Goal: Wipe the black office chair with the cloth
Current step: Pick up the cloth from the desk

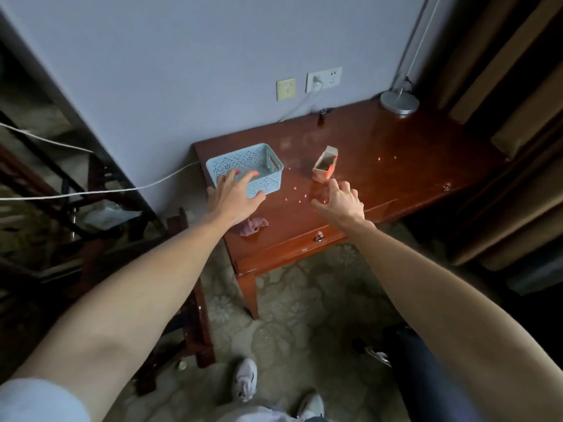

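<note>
One cloth [251, 227] lies on the desk [380, 153] corner.

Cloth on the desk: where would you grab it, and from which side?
Pinch the raised folds at the middle of the cloth, coming down from above. It lies crumpled on the desk, its ridges sticking up, and the left forearm covers its left end.
</note>
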Tool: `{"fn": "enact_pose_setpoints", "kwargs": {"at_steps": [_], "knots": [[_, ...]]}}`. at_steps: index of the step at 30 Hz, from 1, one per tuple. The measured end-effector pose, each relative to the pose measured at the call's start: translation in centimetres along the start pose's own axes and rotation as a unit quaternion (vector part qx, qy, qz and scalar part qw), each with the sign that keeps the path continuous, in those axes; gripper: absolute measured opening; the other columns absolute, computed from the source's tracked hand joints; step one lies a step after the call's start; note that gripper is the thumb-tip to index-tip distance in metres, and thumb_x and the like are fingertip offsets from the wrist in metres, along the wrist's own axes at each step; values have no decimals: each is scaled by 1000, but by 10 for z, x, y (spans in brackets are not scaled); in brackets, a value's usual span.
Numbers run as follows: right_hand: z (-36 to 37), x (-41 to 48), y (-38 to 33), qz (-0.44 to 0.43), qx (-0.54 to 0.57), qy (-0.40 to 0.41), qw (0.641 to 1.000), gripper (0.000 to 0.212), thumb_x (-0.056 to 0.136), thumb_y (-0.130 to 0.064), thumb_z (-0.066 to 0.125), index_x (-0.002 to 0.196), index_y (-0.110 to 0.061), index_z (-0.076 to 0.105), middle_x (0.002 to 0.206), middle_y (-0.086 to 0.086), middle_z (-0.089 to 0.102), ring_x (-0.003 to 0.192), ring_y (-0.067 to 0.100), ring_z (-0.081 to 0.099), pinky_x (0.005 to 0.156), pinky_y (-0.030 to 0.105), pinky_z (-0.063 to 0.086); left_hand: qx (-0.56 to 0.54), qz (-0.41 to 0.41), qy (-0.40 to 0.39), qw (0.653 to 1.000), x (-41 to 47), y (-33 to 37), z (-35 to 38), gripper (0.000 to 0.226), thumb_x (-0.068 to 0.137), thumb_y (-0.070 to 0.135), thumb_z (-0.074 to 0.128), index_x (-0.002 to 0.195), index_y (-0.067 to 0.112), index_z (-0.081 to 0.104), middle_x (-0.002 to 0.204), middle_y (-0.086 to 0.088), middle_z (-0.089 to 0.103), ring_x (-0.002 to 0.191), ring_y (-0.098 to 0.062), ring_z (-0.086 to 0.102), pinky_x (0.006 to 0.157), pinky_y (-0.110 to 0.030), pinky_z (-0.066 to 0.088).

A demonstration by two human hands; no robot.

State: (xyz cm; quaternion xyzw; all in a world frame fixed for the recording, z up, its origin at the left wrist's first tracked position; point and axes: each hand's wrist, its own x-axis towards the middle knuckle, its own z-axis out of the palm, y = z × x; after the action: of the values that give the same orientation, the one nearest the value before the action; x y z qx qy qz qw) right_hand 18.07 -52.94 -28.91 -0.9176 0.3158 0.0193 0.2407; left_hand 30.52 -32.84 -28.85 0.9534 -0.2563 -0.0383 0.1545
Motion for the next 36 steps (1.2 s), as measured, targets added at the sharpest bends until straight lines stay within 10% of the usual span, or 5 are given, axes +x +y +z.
{"fn": "enact_pose_setpoints", "kwargs": {"at_steps": [36], "knots": [[168,72,-62,-101,-58,-172,978,65,91,-45,61,149,-37,31,144,6,40,130,28,41,105,49,40,-34,13,-86,996,43,-144,87,52,89,51,56,138,36,47,142,-8,46,131,-33,41,99,-55,40]]}}
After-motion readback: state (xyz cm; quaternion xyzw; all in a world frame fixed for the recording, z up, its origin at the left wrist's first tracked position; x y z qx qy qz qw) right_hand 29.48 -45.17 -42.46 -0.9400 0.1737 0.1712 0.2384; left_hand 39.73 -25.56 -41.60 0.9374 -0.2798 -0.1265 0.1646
